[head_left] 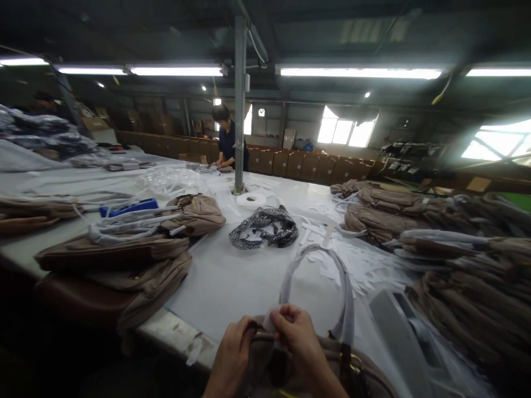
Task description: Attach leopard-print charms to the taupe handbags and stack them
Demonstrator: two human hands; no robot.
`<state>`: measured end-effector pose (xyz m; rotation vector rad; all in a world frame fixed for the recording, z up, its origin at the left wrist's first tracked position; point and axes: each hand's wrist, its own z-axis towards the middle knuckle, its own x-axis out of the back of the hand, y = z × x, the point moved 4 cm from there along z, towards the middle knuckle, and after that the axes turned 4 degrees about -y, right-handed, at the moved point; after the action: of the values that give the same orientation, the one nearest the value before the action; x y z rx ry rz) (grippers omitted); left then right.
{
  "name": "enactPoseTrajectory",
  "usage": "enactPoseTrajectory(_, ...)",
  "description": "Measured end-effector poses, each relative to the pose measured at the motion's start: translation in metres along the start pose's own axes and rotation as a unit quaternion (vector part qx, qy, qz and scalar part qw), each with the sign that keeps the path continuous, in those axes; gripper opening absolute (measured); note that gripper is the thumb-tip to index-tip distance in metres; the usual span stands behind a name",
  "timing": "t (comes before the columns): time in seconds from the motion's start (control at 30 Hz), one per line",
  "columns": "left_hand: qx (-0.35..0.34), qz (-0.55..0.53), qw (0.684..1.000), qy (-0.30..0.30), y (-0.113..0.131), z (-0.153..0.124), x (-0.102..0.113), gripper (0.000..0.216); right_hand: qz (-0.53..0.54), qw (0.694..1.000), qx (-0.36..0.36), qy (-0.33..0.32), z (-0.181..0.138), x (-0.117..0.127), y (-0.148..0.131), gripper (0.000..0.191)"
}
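Note:
A taupe handbag [371,376] with dark trim and gold-coloured hardware lies at the table's near edge, partly cut off by the bottom of the view. Its looped handle [346,301] is covered in pale wrapping and stands up. My left hand [233,354] is closed on the bag near the left base of the handle. Beside it, my right hand [298,334] pinches a piece of thin white wrapping [270,320] at that same handle base. My fingers hide the exact grip points.
A grey tape dispenser [404,331] stands at right, before piled taupe bags [460,315]. More bags [112,251] lie at left near a blue object [128,208]. Ahead are a black-and-white speckled bundle [243,235], paper strips [357,265], a post [240,110] and a co-worker [226,141].

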<state>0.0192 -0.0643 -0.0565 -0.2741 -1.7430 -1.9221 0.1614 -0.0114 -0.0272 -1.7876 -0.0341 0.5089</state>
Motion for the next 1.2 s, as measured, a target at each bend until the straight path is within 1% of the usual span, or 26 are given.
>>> enactPoseTrajectory(0.1,0.027,-0.067,0.997,0.006,0.001,-0.001,-0.003,0.023,0.024,1.0,-0.006,0.013,0.013,-0.006,0.008,0.051)
enactPoseTrajectory(0.2,0.031,-0.139,0.99,-0.003,0.003,0.002,-0.003,0.02,0.012,0.999,0.006,0.029,0.023,-0.006,0.013,0.052)
enactPoseTrajectory(0.27,0.033,-0.159,0.987,-0.007,0.002,0.003,-0.002,0.02,0.004,0.999,0.009,0.031,0.028,-0.006,0.015,0.051)
enactPoseTrajectory(0.53,0.026,-0.149,0.988,-0.012,-0.003,0.004,-0.003,0.021,-0.038,0.999,0.015,0.012,0.031,-0.014,0.012,0.046)
enactPoseTrajectory(0.8,0.028,-0.133,0.99,-0.03,-0.009,0.007,-0.004,0.024,-0.167,0.984,0.037,-0.048,0.034,-0.015,0.018,0.039)
enactPoseTrajectory(0.87,0.03,-0.138,0.989,-0.036,-0.009,0.006,-0.001,0.02,-0.19,0.978,0.057,-0.059,0.033,-0.016,0.018,0.034)
enactPoseTrajectory(0.97,0.042,-0.153,0.987,-0.037,-0.009,0.004,0.003,0.009,-0.232,0.966,0.082,-0.078,0.03,-0.021,0.017,0.022)
enactPoseTrajectory(1.0,0.042,-0.162,0.985,-0.039,-0.008,0.003,0.003,0.01,-0.249,0.961,0.087,-0.086,0.03,-0.023,0.016,0.02)
enactPoseTrajectory(1.07,0.039,-0.197,0.979,-0.039,-0.006,0.002,0.004,0.021,-0.287,0.948,0.098,-0.102,0.03,-0.026,0.013,0.016)
enactPoseTrajectory(1.13,0.038,-0.242,0.969,-0.027,-0.006,0.002,0.004,0.035,-0.329,0.93,0.108,-0.121,0.03,-0.028,0.01,0.015)
enactPoseTrajectory(1.2,0.044,-0.253,0.966,-0.012,-0.009,0.003,0.005,0.038,-0.381,0.906,0.125,-0.135,0.031,-0.03,0.006,0.015)
